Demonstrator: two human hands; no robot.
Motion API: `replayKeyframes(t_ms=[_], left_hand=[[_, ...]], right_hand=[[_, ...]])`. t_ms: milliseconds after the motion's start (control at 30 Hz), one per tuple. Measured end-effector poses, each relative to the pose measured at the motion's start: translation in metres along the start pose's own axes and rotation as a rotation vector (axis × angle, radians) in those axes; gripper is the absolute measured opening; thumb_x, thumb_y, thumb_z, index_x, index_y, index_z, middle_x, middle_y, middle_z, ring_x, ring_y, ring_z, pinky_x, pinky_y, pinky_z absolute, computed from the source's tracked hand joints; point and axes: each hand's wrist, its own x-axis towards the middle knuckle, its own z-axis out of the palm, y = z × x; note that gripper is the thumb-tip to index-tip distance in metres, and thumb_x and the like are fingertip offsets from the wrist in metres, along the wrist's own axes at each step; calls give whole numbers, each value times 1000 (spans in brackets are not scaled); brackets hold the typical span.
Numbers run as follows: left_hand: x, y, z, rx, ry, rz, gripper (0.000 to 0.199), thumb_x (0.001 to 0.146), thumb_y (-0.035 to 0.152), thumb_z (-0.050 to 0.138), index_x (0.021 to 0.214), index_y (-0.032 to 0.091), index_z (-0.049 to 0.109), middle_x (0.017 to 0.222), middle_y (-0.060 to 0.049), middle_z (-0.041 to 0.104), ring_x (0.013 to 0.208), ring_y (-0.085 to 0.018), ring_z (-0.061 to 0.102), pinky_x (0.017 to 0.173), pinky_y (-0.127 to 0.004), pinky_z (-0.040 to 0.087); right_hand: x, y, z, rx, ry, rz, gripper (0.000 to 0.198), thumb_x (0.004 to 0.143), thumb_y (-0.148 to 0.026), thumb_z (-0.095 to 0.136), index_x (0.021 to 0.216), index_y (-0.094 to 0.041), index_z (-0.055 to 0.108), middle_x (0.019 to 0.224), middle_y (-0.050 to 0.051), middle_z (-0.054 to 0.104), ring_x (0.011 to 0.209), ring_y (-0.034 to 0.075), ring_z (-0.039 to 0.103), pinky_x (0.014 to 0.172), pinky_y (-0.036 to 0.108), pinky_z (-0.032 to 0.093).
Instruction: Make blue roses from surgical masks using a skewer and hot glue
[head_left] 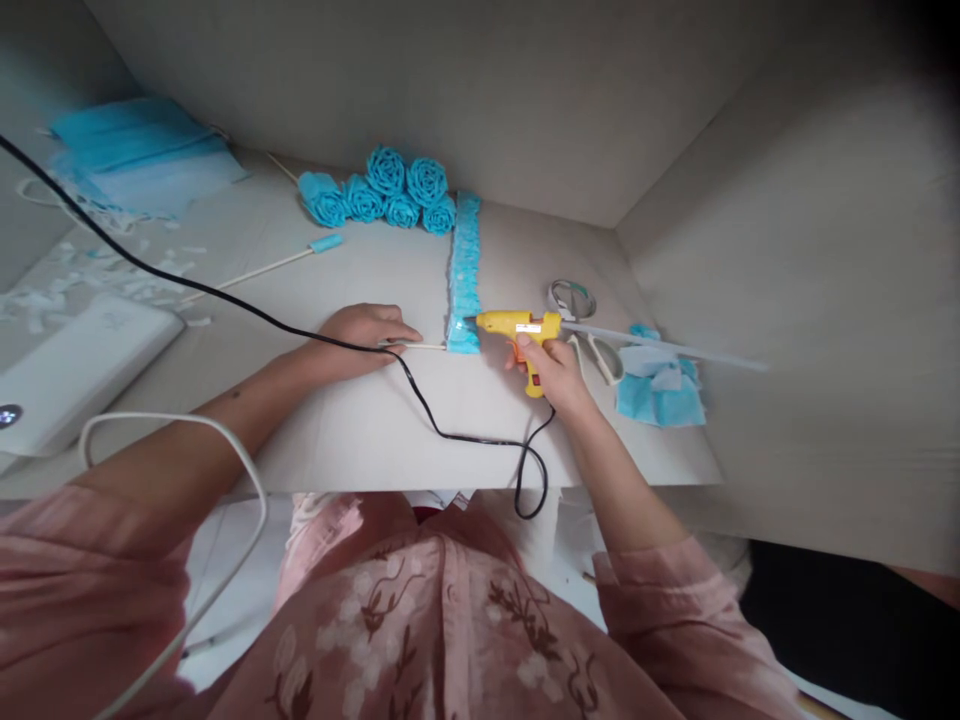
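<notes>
My right hand [551,370] is wrapped round the grip of a yellow hot glue gun [517,323], with a long pale glue stick [667,345] out of its back. Its nozzle points left and meets the lower part of a ruffled blue fabric strip [466,270], which lies lengthwise away from me on the table. From the left, my left hand [367,328] holds a thin pale stick [426,346] between thumb and fingers. The stick's far end reaches the near end of the strip.
Several blue fabric roses [386,190] lie at the back. Flat blue sheets [142,140], white scraps [67,275] and a white power bank [90,370] are on the left. Tape [571,298], scissors [600,357] and blue pieces [660,390] sit right. A black cord [225,295] crosses my left hand.
</notes>
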Motion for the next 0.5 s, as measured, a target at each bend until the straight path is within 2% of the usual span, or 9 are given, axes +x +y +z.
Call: replayKeyframes(t_ms=[500], left_hand=[[1,-2,5,-98,35,-57,37,93,30,51,109,20,82,86,-4,66,71,-15,56,71,-28,39]], right_hand=[[4,8,0,-123,4,-45,64,83,-79,59,63,-19,68,55,2,54,57,14,50,53,27,37]])
